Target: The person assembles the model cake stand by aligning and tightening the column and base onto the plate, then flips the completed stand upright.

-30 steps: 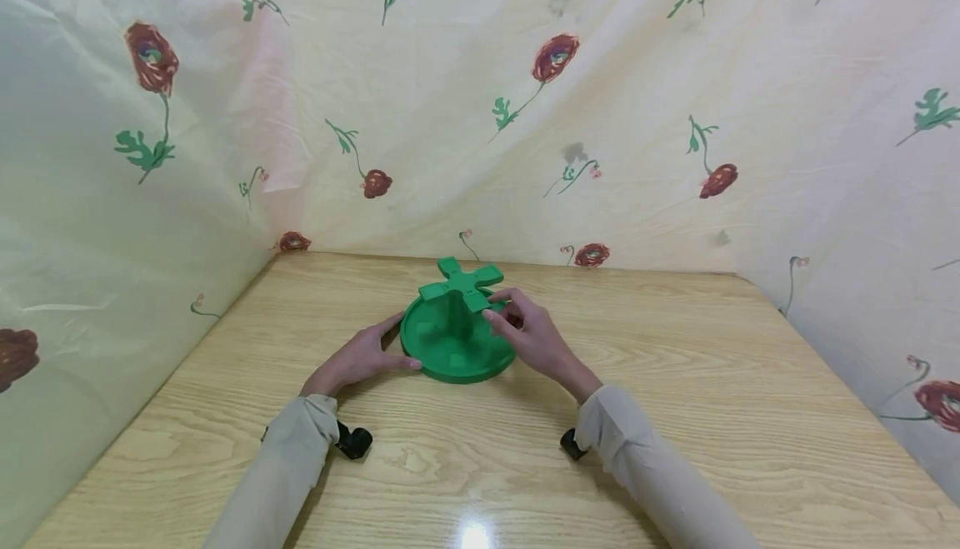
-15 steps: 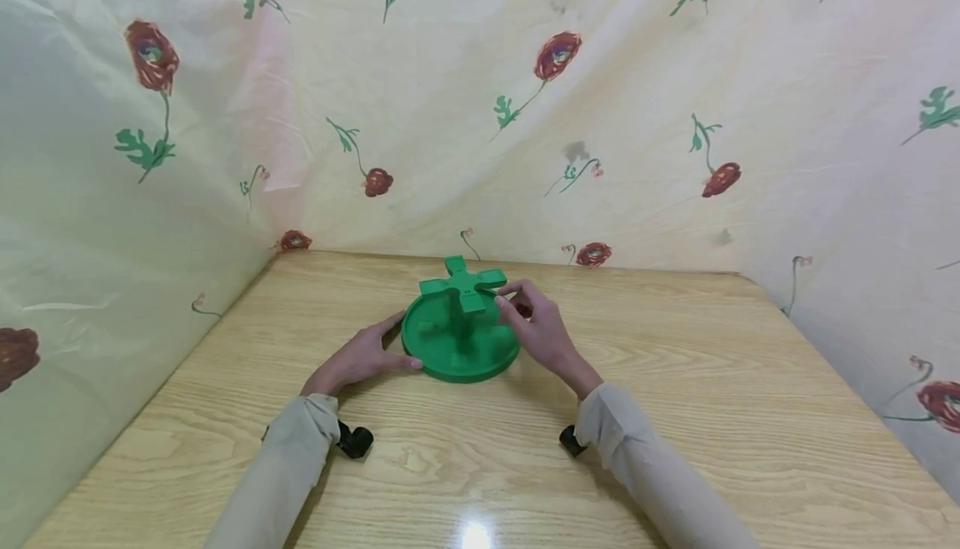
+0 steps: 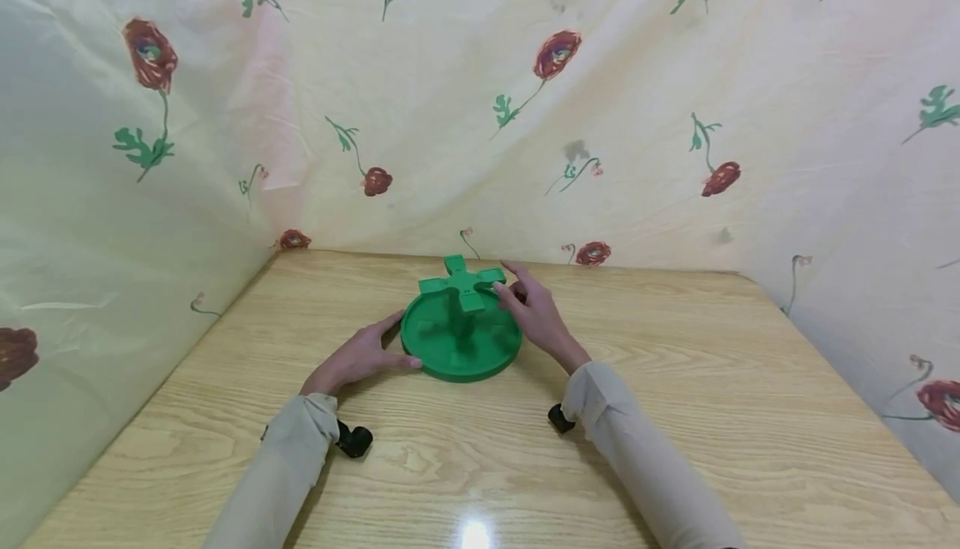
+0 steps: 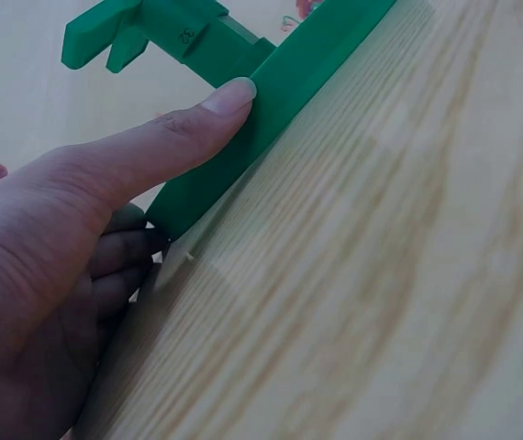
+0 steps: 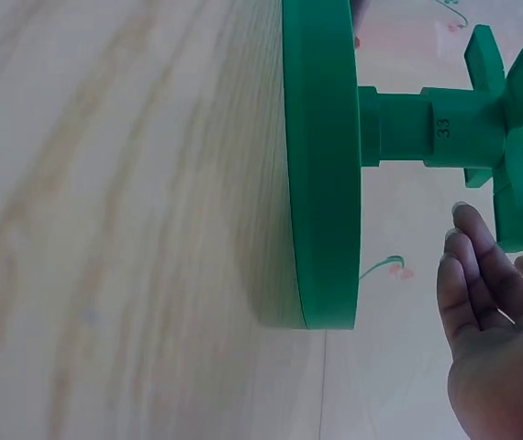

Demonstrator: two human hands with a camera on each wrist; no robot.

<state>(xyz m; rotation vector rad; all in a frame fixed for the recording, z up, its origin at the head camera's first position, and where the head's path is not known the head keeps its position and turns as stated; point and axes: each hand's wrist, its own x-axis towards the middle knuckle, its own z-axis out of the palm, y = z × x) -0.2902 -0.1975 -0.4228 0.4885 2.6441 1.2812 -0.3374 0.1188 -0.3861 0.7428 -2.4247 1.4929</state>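
A green round tray (image 3: 431,351) with a raised rim stands on the table. A green post rises from its middle and bears a cross-shaped top (image 3: 463,281). The post's collar (image 5: 468,128) shows the number 33 in the right wrist view; 32 is readable on it in the left wrist view. My left hand (image 3: 358,360) holds the tray's left side, its thumb (image 4: 229,96) on the front rim and its fingers round the back. My right hand (image 3: 536,316) is at the cross's right arm, thumb at the arm's edge, index finger extended beyond it. Whether it touches is unclear.
The wooden table (image 3: 450,466) spreads around the tray on all sides. A flowered sheet (image 3: 465,116) hangs behind it and along both sides. Black wrist cameras sit on both arms, the left camera (image 3: 354,441) and the right camera (image 3: 560,418).
The cross top turned slightly between the first two frames, its front arm swinging left. My right hand has shifted upward toward the right arm, its index finger straightening. The left hand stayed put.
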